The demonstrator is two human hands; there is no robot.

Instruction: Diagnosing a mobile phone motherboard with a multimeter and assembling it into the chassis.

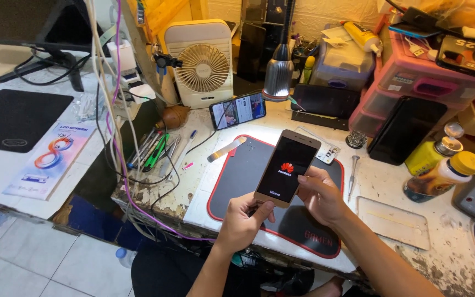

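Observation:
A gold smartphone [286, 168] with a dark screen showing a small red logo is held tilted above a black work mat with a red edge [232, 181]. My left hand [242, 221] grips its lower end from below. My right hand [321, 196] holds its right side, thumb on the edge. Both hands are closed around the phone.
A second phone [238, 110] with a lit screen leans near a small white fan [202, 63]. A desk lamp [279, 71] shines on the mat. A screwdriver [352, 176], two bottles [441, 170], pink drawers [408, 82], tools [155, 151] and hanging cables [114, 110] crowd the bench.

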